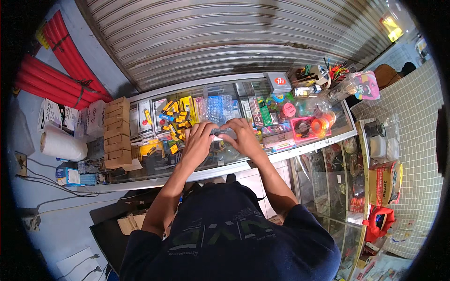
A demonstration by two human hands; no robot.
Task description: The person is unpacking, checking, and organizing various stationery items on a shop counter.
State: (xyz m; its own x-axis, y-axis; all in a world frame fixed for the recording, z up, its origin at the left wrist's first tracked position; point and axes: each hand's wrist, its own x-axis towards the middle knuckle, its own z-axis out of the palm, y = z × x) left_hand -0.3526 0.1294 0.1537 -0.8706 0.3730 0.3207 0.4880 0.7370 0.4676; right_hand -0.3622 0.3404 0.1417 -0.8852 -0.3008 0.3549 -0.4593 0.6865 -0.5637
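Note:
Over the glass display counter (pixel 225 165), my left hand (pixel 200 138) and my right hand (pixel 240 137) meet at the fingertips. Between them they hold a small, narrow dark item (pixel 217 134); its kind is too small to tell. Just left of my left hand lies a loose heap of small yellow-and-black packs (pixel 172 130), with a blue one (pixel 166 117) among them. White boxes (pixel 144 116) and a yellow box (pixel 189 107) are beside the heap. Bubble wrap (pixel 218 108) lies beyond my fingers.
Brown cardboard boxes (pixel 117 133) line the counter's left part, beside a white plastic roll (pixel 63 143). At right are a pink basket (pixel 311 138), tape rolls (pixel 319 127), a grey box (pixel 279 83) and pen holders (pixel 325 75). A roller shutter (pixel 218 38) stands behind.

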